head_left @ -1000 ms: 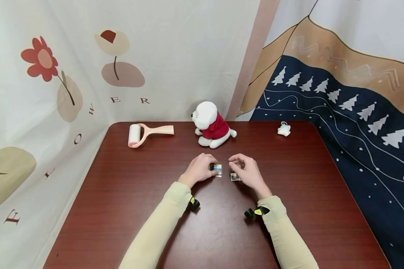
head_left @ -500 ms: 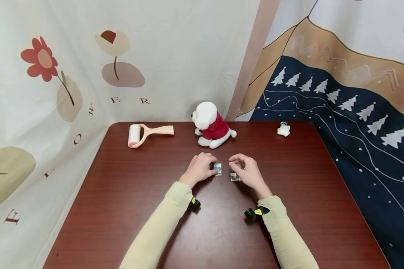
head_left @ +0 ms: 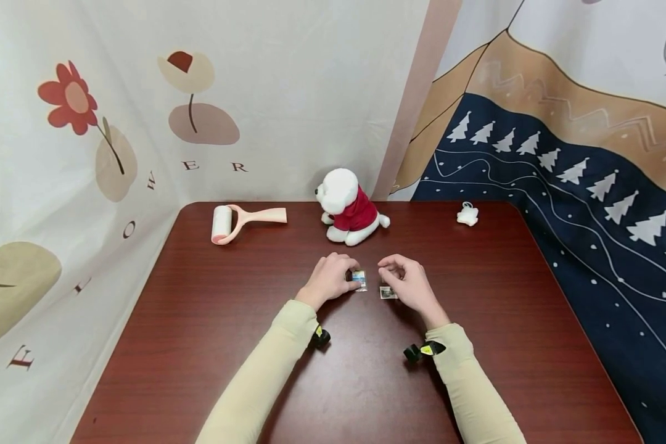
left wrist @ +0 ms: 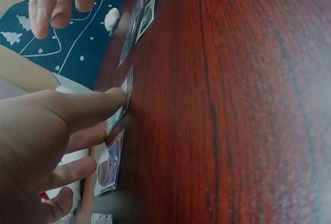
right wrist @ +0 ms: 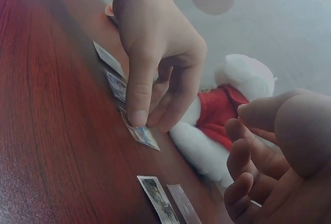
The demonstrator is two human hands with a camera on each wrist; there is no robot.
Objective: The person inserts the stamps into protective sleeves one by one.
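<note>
My left hand (head_left: 327,279) has its thumb and index finger on a small blue-and-yellow postage stamp (head_left: 359,279) at the tabletop. In the right wrist view the thumb tip lies on that stamp's (right wrist: 147,139) face, fingers bent behind it. My right hand (head_left: 409,285) hovers just to the right, fingers loosely curled, holding nothing. Below it lies a stamp with a dark picture (head_left: 387,293), its perforated edge showing in the right wrist view, beside a clear piece of film (right wrist: 183,203). More stamps (left wrist: 109,168) lie under and beyond my left hand, mostly hidden in the head view.
A white plush dog (head_left: 341,194) in a red top sits behind the hands. A pink lint roller (head_left: 255,216) lies at the back left, and a small white star-shaped item (head_left: 468,214) at the back right. Printed curtains stand behind the brown table (head_left: 333,382).
The blue-and-yellow stamp shifts very slightly under my left thumb. Both hands otherwise stay in place.
</note>
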